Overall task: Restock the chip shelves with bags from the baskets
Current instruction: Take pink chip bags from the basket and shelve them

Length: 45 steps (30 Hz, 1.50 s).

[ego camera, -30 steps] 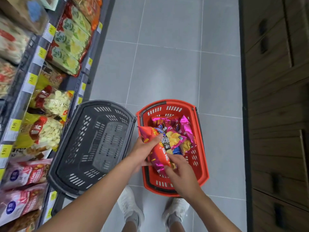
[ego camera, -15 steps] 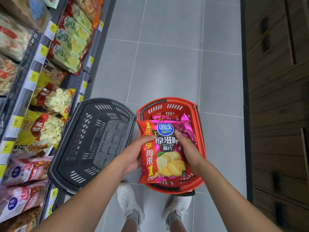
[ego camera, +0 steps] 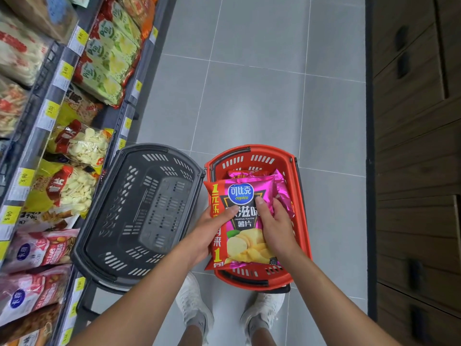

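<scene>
From the head camera, both hands are holding one chip bag (ego camera: 240,193) above the red basket (ego camera: 302,221), its printed face turned up toward the camera.

The left hand (ego camera: 210,229) is gripping the bag's left edge. Its thumb (ego camera: 229,211) is pressing across the red side strip, and its fingers are tucked out of sight behind the bag.

The right hand (ego camera: 278,228) is clamping the right edge. Its thumb is lying up the front just under the blue round logo, and its fingers (ego camera: 279,208) are curling round the side. The two thumbs are sitting close together on the bag's face, not touching.

Just past the right fingers, more pink bags (ego camera: 283,189) are lying inside the red basket, partly covered by the held bag.

Left of the left hand, the black basket (ego camera: 149,208) is standing on the floor (ego camera: 249,96), its rim touching the red one. No bags are showing in it.

Farther left of that hand, the shelves (ego camera: 50,113) are showing yellow price tags (ego camera: 26,176) on their edges. They are carrying yellow bags (ego camera: 74,186), green bags (ego camera: 109,58) and pink-and-white bags (ego camera: 37,250).

Below the wrists, two white shoes (ego camera: 192,303) are standing on the grey tiles. Well to the right of the right hand, a dark wooden cabinet (ego camera: 411,146) is lining the aisle.
</scene>
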Each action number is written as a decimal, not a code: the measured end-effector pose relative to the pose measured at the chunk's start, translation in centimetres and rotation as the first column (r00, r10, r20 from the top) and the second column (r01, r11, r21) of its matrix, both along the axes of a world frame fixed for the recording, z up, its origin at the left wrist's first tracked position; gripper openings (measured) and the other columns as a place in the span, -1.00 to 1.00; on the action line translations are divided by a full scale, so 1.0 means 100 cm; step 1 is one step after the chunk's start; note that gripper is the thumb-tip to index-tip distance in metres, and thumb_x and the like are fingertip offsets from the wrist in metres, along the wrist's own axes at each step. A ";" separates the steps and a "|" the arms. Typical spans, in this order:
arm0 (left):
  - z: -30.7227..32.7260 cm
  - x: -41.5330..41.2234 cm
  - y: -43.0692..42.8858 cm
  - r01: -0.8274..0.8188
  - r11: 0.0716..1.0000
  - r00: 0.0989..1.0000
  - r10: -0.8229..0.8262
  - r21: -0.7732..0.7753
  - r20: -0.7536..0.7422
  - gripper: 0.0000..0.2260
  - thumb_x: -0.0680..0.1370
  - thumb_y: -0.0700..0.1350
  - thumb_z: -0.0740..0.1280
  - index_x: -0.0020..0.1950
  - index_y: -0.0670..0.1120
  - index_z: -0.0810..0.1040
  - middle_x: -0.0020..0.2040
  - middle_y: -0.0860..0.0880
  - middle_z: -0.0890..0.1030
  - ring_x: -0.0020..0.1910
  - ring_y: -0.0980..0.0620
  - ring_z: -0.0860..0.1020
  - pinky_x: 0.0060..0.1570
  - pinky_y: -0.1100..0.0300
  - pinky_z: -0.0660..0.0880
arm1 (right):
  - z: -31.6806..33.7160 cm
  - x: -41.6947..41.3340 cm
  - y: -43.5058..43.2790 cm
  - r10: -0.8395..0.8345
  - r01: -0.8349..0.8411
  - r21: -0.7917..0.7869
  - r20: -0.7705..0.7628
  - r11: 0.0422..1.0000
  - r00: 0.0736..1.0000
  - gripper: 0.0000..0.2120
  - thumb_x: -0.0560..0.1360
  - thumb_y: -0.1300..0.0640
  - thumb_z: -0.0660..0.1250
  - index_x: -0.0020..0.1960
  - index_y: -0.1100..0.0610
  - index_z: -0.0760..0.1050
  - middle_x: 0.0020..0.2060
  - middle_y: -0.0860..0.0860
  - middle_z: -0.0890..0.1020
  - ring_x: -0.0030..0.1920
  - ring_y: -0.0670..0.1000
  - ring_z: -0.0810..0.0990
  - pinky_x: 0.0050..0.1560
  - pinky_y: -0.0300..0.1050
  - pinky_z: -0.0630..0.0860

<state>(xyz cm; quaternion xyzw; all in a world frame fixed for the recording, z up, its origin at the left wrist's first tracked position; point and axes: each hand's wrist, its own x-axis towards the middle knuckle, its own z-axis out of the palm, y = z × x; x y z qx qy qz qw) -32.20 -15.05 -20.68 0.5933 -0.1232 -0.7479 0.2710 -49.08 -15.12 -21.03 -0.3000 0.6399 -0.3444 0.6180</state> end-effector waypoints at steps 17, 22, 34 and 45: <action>-0.024 0.023 -0.005 0.045 0.999 0.982 -0.041 -0.017 0.182 -0.62 0.50 -0.07 0.56 0.27 0.01 0.56 0.02 -0.04 0.77 -0.04 -0.10 0.75 -0.01 -0.06 0.69 | -0.043 0.002 -0.012 0.094 -0.084 0.215 -0.035 0.973 0.995 -0.60 0.70 -0.21 0.07 0.21 -0.03 0.59 0.03 -0.05 0.73 0.07 -0.01 0.70 0.03 -0.01 0.64; -0.036 0.047 -0.005 -0.012 0.996 0.935 0.044 -0.093 0.353 -0.62 0.47 -0.13 0.59 0.22 0.02 0.56 -0.01 0.00 0.77 -0.10 -0.02 0.75 -0.19 0.10 0.66 | -0.086 -0.039 -0.027 0.270 -0.175 0.295 -0.321 0.939 0.908 -0.64 0.66 -0.14 0.23 0.29 0.09 0.52 -0.02 0.03 0.66 -0.14 0.03 0.71 -0.11 0.15 0.71; -0.065 0.075 0.005 -0.065 0.991 0.882 0.113 -0.120 0.458 -0.58 0.50 -0.10 0.57 0.30 0.05 0.52 0.04 -0.02 0.76 -0.08 -0.05 0.76 -0.07 -0.08 0.71 | -0.159 -0.053 -0.079 0.625 -0.499 0.387 -0.589 0.775 0.512 -0.52 0.62 0.09 0.36 0.49 0.18 0.39 0.19 0.15 0.66 0.11 0.15 0.67 0.17 0.07 0.62; -0.064 0.087 0.015 -0.094 0.993 0.860 0.119 -0.075 0.496 -0.63 0.51 -0.04 0.56 0.24 0.09 0.50 0.02 0.03 0.74 -0.15 0.02 0.76 -0.27 0.12 0.65 | -0.173 -0.045 -0.066 0.677 -0.428 0.528 -0.624 0.734 0.390 -0.49 0.48 -0.31 0.42 0.10 0.13 0.55 -0.15 0.04 0.67 -0.12 0.09 0.66 -0.06 0.03 0.66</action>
